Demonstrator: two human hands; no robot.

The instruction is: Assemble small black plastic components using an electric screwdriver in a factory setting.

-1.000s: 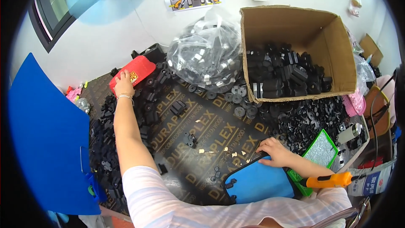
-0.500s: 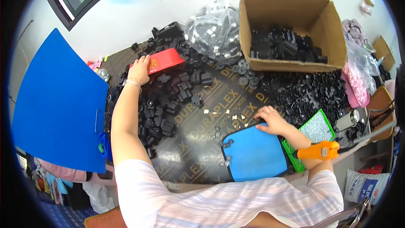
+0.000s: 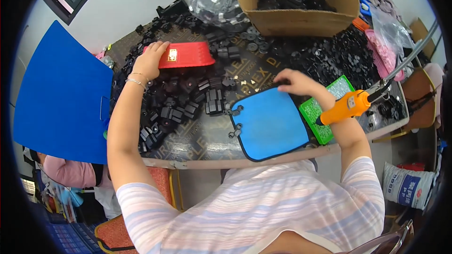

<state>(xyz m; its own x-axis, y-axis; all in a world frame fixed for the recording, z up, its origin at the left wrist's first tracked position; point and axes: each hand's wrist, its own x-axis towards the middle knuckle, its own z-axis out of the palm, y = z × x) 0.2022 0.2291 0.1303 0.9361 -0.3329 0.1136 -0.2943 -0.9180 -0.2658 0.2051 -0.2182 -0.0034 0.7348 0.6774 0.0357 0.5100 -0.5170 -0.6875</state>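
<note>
My left hand [image 3: 149,61] grips the left end of a red plastic basket-like container [image 3: 195,55], tipped on its side above a heap of black plastic parts [image 3: 179,108]. Several black blocks [image 3: 214,102] lie just nearer to me than the container. My right hand [image 3: 299,83] is at the far right corner of a blue mat with a black border [image 3: 268,124]. Its fingers curl toward the thumb around something dark, too small to make out. A few small black nuts [image 3: 238,110] sit along the mat's left edge.
An orange electric screwdriver [image 3: 346,107] hangs over my right forearm, above a green tray of small shiny pieces [image 3: 325,131]. A cardboard box [image 3: 301,22] and a clear bag [image 3: 216,0] stand at the back. A large blue sheet [image 3: 66,94] rises at the left.
My left hand has drawn the red container nearer to me, and black parts have shifted nearer with it. My right hand stays by the mat's corner, fingers more curled. The view has shifted.
</note>
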